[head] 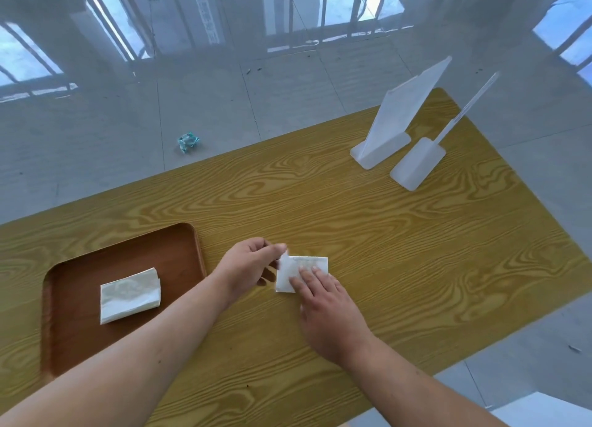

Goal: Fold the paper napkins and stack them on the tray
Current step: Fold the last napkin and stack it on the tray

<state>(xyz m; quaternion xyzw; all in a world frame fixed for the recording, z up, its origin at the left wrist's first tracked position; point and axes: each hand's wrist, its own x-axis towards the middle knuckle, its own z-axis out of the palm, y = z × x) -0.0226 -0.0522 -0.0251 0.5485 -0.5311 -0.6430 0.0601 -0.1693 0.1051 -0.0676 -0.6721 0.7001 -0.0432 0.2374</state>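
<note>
A white paper napkin [309, 263] lies partly folded on the wooden table, just right of the tray. My left hand [248, 265] pinches its upper left corner between thumb and fingers, lifting that flap. My right hand [326, 308] lies flat with its fingertips pressing the napkin's lower part down. A brown tray [179, 244] sits at the left, holding a stack of folded white napkins [129, 295] near its middle.
Two white plastic stands [392, 129] [416, 164] are at the table's far right. The yellow wood-grain table [384, 250] ends close behind them. A crumpled wrapper [188, 141] lies on the grey floor beyond the far edge.
</note>
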